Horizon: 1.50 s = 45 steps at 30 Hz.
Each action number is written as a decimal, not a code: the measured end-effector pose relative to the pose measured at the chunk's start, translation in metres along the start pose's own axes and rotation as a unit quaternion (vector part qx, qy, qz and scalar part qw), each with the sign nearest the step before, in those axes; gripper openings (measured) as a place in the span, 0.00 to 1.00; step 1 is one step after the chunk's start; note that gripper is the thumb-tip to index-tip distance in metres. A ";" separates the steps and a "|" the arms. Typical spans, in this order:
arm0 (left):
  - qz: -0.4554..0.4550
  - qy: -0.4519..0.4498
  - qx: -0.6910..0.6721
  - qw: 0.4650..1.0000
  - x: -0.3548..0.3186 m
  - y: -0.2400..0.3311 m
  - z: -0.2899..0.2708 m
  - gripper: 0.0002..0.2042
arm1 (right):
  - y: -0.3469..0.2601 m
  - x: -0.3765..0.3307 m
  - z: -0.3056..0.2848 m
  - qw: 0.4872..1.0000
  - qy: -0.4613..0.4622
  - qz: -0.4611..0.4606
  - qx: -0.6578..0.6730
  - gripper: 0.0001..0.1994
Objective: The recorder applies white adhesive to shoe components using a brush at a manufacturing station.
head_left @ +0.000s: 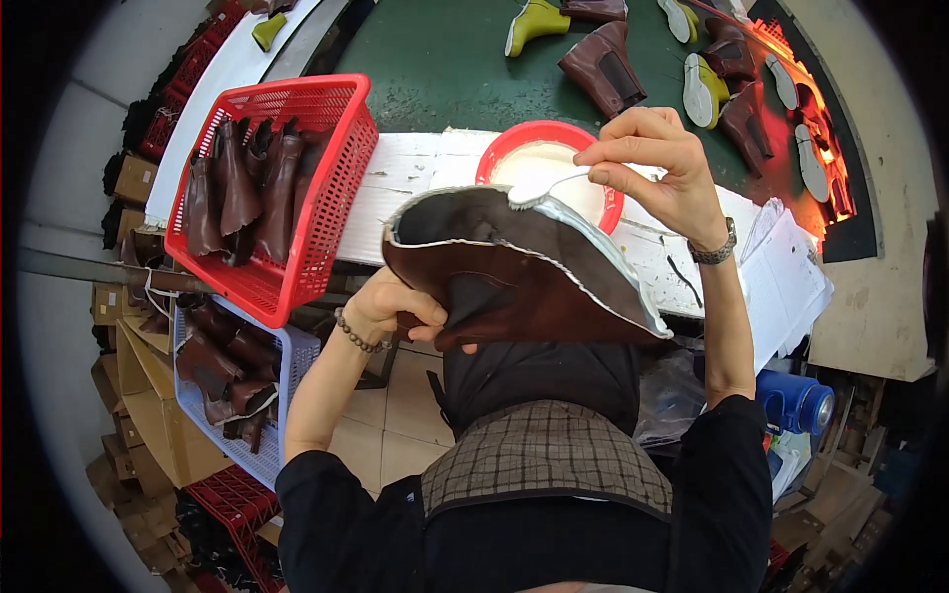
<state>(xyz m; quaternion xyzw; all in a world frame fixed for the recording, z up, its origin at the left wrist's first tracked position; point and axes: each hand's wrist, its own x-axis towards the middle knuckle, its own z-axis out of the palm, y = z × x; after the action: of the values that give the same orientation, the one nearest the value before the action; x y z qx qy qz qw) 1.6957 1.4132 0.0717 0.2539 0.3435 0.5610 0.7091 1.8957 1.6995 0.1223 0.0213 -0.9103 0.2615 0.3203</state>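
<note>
Beyond both hands runs the dark green belt [445, 59], carrying brown boots [605, 67] and a yellow-green shoe last [534, 22], well apart from the fingers. Nearer, the white desk [415, 173] stretches under the right hand and away to the left. Far to the left of the left hand sits a red basket [336, 188] full of brown leather pieces, and below it a pale lilac basket [292, 366] with more of them. Between the two hands is the brown boot upper [514, 277], tilted, its edge coated white. The left hand [390, 308] is clamped on its lower left part. Just behind the upper, beneath the right hand, stands a red bowl [504, 148] of white glue. The right hand [657, 163] pinches a thin brush [549, 186], its white tip touching the upper's top edge.
</note>
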 end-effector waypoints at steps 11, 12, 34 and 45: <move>-0.101 -0.027 -0.008 0.994 -0.001 -0.020 -0.020 0.34 | 0.003 0.014 0.035 0.994 0.027 -0.043 0.095 0.08; -0.055 -0.032 0.086 0.994 -0.006 -0.015 -0.023 0.32 | 0.006 0.007 0.034 0.987 0.052 -0.010 0.152 0.08; 0.196 0.027 -0.218 0.956 0.079 0.056 -0.083 0.29 | 0.155 -0.127 0.085 0.837 0.315 0.397 0.206 0.11; 0.233 0.200 -0.212 0.928 0.221 0.087 -0.201 0.22 | 0.162 -0.135 0.089 0.834 0.338 0.409 0.155 0.09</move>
<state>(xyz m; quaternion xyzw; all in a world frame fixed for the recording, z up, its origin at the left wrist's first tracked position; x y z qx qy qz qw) 1.5158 1.6434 -0.0356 0.0531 0.2820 0.8094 0.5124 1.9183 1.7779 -0.0914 -0.3928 -0.6190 0.4971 0.4641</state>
